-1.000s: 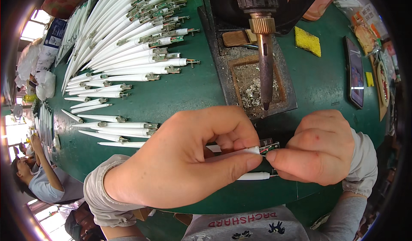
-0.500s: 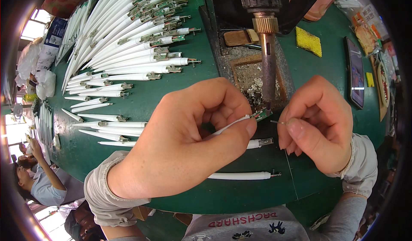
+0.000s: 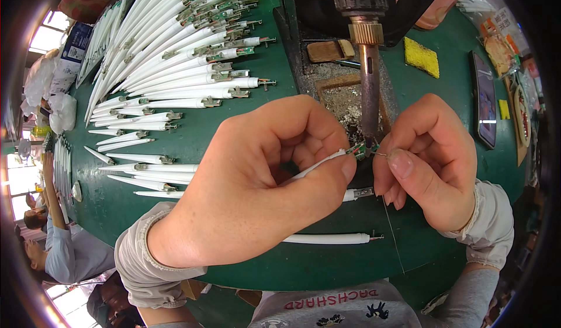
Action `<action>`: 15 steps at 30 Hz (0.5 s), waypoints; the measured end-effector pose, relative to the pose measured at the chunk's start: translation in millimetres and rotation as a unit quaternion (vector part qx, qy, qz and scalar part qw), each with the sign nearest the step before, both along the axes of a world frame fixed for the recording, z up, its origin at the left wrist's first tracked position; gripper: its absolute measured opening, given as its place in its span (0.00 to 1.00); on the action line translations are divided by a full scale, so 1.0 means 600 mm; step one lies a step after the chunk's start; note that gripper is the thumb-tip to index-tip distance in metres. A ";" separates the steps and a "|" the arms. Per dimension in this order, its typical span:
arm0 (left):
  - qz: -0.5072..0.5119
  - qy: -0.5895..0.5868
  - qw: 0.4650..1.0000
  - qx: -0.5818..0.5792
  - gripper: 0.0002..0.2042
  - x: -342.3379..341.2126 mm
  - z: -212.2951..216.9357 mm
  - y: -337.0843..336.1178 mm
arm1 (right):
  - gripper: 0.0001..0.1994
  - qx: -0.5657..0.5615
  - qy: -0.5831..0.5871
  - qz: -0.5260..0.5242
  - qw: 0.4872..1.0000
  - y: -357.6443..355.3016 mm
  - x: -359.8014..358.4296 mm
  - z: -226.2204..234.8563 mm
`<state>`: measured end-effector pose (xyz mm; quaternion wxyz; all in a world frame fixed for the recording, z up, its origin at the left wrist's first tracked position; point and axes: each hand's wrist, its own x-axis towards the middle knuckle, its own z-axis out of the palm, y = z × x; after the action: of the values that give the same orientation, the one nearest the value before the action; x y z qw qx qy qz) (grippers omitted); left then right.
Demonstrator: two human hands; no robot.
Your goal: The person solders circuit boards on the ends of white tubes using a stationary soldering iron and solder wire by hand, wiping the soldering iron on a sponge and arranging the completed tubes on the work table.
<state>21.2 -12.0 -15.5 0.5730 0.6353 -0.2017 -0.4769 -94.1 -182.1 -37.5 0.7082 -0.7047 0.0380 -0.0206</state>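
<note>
My left hand [image 3: 251,193] is closed around a white tapered tube [image 3: 315,167], pinched between thumb and curled fingers. A small green circuit board [image 3: 359,150] pokes out of the tube's right end. Pointing down from the top, a soldering iron [image 3: 369,82] has its tip at this board. Thumb and forefinger of my right hand [image 3: 435,170] pinch a thin solder wire [image 3: 381,154], whose end reaches the board and iron tip. A fine strand [image 3: 393,234] trails below that hand onto the table. Two more white tubes, one with a metal end [image 3: 363,192], lie beneath my hands.
Many white tubes with boards [image 3: 193,88] fan across the green table [image 3: 245,129] at left. Behind my hands sits a solder-littered tray [image 3: 345,103]. A yellow sponge [image 3: 421,58] and a phone [image 3: 484,103] lie at right. Other people sit at far left.
My right hand has shifted slightly left, bringing the wire's end from a gap away up to the board. The tube has moved slightly right and up, still under the iron tip.
</note>
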 end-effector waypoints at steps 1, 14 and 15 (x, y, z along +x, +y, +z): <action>0.002 -0.002 1.000 0.001 0.07 0.000 0.000 0.000 | 0.09 -0.002 -0.008 0.002 1.000 0.000 0.000 -0.001; 0.002 0.015 1.000 0.022 0.07 0.004 -0.001 0.006 | 0.11 0.011 0.054 -0.029 0.998 -0.010 -0.006 0.009; 0.001 -0.012 1.000 0.010 0.06 0.002 -0.007 0.007 | 0.11 -0.002 0.073 -0.024 0.997 -0.017 -0.011 0.012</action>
<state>22.2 -7.5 -19.5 0.5650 0.6466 -0.2027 -0.4706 -100.5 -192.5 -30.3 0.7012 -0.7049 0.1064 0.0132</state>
